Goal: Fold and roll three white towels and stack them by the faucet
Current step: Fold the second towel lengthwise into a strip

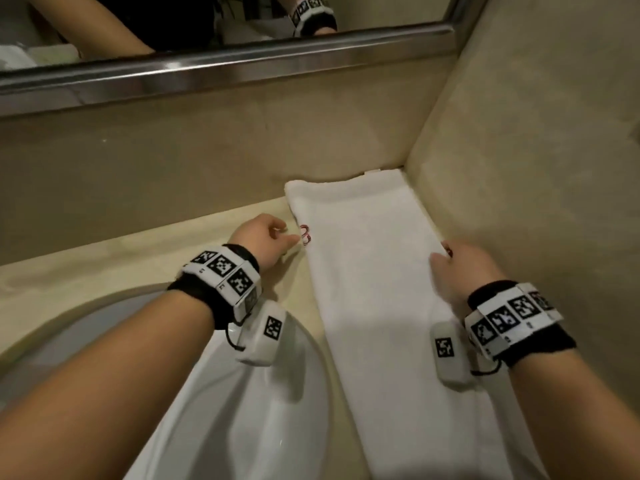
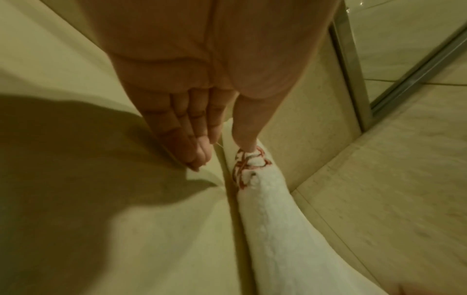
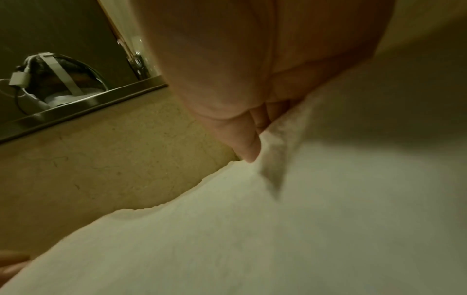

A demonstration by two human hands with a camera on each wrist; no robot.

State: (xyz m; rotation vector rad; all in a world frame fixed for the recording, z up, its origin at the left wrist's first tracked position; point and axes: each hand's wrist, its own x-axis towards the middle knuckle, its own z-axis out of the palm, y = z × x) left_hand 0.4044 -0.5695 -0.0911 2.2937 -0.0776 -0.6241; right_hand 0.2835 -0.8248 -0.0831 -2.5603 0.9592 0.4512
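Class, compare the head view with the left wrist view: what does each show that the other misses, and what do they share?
Only the head view: the white sink basin, the marker wristbands and the whole folded length of the white towel.
Only the left wrist view: the palm side of the left hand, its thumb tip resting on the red embroidery, its straight fingers beside the towel's edge.
Both: the left hand, the white towel, its red embroidery and the beige countertop.

Left hand (image 1: 266, 241) straight-fingered, right hand (image 1: 457, 268) curled
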